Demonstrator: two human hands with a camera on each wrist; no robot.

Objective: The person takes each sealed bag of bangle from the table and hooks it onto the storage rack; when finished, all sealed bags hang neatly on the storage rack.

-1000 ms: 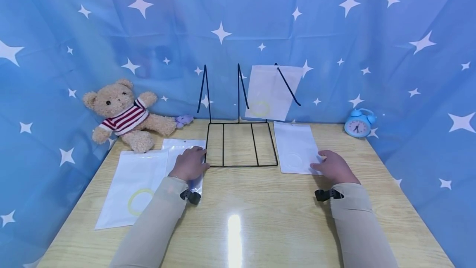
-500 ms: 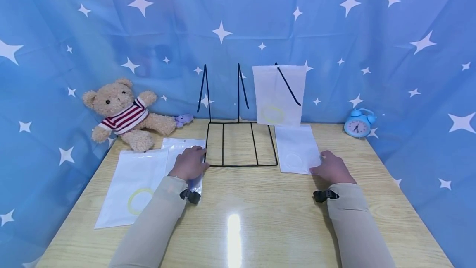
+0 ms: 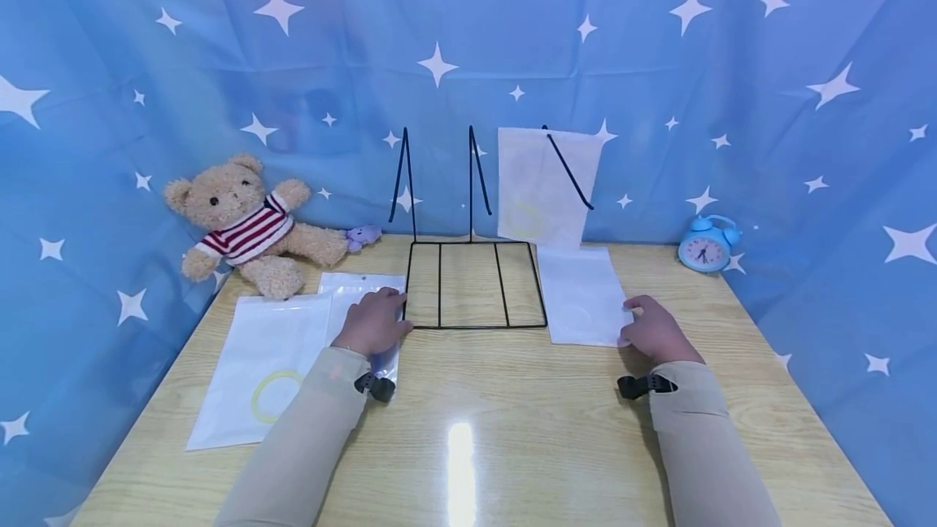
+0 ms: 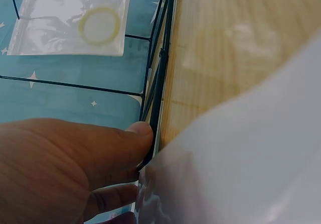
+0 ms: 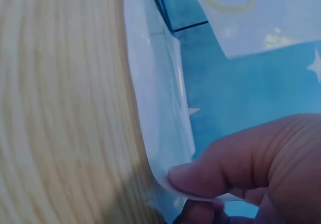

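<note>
In the head view, my left hand (image 3: 373,322) holds the left front corner of a black wire rack (image 3: 468,328) with upright hooks. Its thumb lies against the wire in the left wrist view, and the other fingers are partly hidden. A white plastic bag (image 3: 545,177) with a yellow ring mark hangs from the rack's right hook. To the right of the rack base lies a second white plastic bag (image 3: 581,291). My right hand (image 3: 659,330) pinches its near right corner between thumb and fingers, and the bag's edge (image 5: 150,98) curves up in the right wrist view.
A large white bag (image 3: 256,348) with a yellow ring and a smaller one (image 3: 362,287) lie at left, partly under the left arm. A teddy bear (image 3: 237,214) and a purple toy (image 3: 361,237) sit behind them. A blue alarm clock (image 3: 707,244) stands at back right.
The hanging bag has swung on its hook, rightward and then partly back. My right hand has shifted slightly, and the bag at its fingers has moved a little. The left hand stays in place.
</note>
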